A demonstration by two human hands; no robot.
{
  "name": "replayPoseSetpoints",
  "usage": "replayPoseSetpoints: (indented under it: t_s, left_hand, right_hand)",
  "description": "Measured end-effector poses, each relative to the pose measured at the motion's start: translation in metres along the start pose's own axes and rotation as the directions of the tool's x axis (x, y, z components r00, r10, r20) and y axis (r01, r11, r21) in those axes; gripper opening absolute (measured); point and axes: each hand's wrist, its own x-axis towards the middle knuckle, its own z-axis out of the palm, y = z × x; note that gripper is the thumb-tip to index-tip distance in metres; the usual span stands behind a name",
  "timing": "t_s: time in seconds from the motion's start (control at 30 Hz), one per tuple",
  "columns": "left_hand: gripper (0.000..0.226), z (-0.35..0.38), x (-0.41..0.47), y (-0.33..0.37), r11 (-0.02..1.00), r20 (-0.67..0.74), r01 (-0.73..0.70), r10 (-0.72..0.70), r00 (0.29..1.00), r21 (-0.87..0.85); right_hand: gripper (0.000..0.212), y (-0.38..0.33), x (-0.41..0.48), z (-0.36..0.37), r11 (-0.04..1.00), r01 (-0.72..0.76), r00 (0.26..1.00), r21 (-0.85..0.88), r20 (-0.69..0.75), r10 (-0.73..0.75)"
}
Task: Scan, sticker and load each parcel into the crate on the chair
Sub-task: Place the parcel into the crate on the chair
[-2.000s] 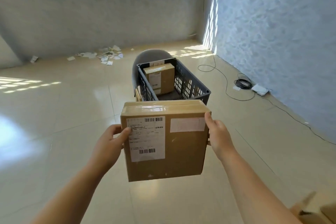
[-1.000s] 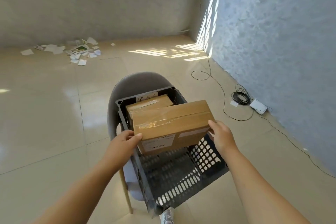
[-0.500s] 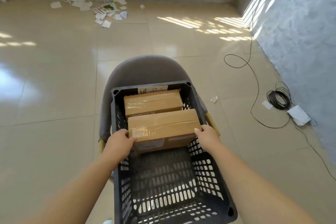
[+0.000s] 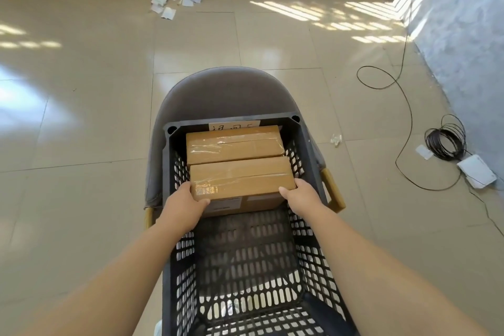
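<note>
Parcel (image 4: 240, 179) sits lower in crate (image 4: 181, 267), left hand (image 4: 186, 206), right hand (image 4: 301, 196) gripping ends.

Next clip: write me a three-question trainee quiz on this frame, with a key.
1. True or false: the near parcel is stacked on top of the far parcel.
2. Which hands hold the near parcel? A) the left hand only. B) both, with the right hand at its other end. C) neither.
3. How many parcels are in the crate on the chair?

Key: 1 false, it stands beside the far parcel, on the camera's side. 2 B. 3 two.
</note>
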Motion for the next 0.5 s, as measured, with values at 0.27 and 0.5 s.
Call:
replayPoseSetpoints:
  t_s: [0.27, 0.5]
  left_hand:
    - [0.049, -0.02, -0.016, -0.003, 0.987, -0.012, -0.137, 0.139, 0.99, 0.086]
    - [0.031, -0.054, -0.034, -0.008, 0.916, 0.103, -0.321, 0.305, 0.947, 0.241]
  right_hand:
    - [0.048, -0.014, -0.036, -0.011, 0.96, -0.015, 0.992, -0.278, -0.124, -0.02]
    - [0.037, -0.02, -0.105, -0.022, 0.908, 0.059, 0.976, -0.414, -0.167, -0.139]
